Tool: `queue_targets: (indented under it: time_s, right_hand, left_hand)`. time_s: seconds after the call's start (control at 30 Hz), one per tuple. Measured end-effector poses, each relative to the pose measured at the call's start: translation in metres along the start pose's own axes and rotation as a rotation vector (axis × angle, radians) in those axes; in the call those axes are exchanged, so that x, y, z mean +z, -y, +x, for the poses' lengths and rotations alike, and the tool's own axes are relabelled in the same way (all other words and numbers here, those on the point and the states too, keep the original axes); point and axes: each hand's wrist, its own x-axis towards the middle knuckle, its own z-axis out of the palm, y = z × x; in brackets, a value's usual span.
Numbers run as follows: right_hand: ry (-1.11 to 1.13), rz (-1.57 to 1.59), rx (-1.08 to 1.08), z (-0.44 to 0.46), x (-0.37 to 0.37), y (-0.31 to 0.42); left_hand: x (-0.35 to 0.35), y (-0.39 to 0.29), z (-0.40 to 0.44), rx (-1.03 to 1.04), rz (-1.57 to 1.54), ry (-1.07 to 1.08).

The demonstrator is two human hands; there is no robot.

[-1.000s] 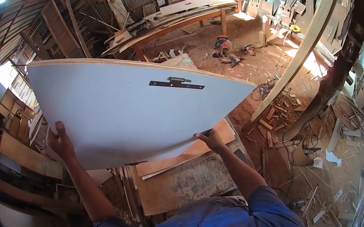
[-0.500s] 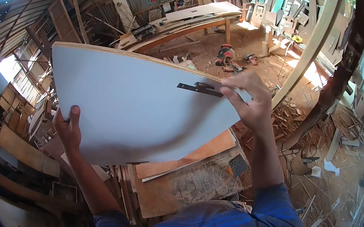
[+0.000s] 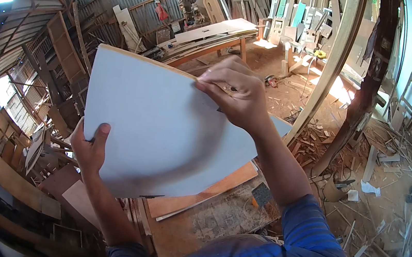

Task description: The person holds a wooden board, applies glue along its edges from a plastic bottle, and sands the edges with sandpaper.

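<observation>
A white-faced wooden panel [image 3: 155, 122] with a bare wood edge is held up, tilted, in front of me. My left hand [image 3: 90, 147] grips its left side, thumb on the white face and fingers behind. At the top edge, my right hand [image 3: 237, 91] is closed in a pinch, thumb and fingertips at the rim. Most of a dark metal fitting on the face is hidden behind that hand. Another thin dark piece [image 3: 151, 195] shows at the panel's lower edge. Below lies a worn board [image 3: 220, 219] with an orange-brown sheet [image 3: 208, 191] on it.
A workbench [image 3: 213, 33] with long boards stands at the back. A wooden post [image 3: 328, 66] and a dark, rough post [image 3: 358, 96] rise on the right. Wood offcuts [image 3: 360, 221] litter the floor there. Stacked boards [image 3: 22, 182] are at the left.
My right hand has moved left along the panel's top edge and now covers most of the dark fitting. The panel has shifted right in view, as has my left hand holding it.
</observation>
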Motion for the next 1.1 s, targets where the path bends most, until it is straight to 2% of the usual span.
queue_targets:
  time_s: [0.13,0.3,0.4,0.5,0.63,0.83,0.93,1.07,1.1]
  right_hand:
    - [0.0,0.034,-0.015,0.042,0.024,0.026]
    - [0.027,0.169,0.054,0.092,0.054,0.054]
    - [-0.12,0.043,-0.194,0.088,0.071,0.046]
    - [-0.211,-0.082,-0.232,0.055,0.058,0.044]
    - [-0.091,-0.185,-0.043,0.005,0.017,0.028]
    - [0.094,-0.361,0.124,-0.062,-0.049,0.005]
    - [0.104,-0.291,0.279,-0.11,-0.076,-0.025]
    - [0.102,-0.488,0.169,-0.166,-0.113,-0.063]
    - [0.104,-0.499,0.244,-0.178,-0.12,-0.068]
  left_hand:
    - [0.014,-0.006,0.006,0.077,0.004,-0.06]
    - [0.023,-0.013,0.008,0.028,0.029,-0.031]
    - [0.027,-0.015,0.009,0.029,0.048,-0.043]
    - [0.024,-0.012,0.006,0.005,0.061,-0.005]
    - [0.029,-0.015,0.006,0.056,-0.024,-0.071]
    - [0.022,-0.002,0.003,0.002,0.03,-0.062]
    - [0.014,0.014,0.003,0.056,0.092,-0.082]
    - [0.001,0.034,-0.001,0.012,0.192,-0.141]
    - [-0.003,0.04,-0.002,0.023,0.202,-0.139]
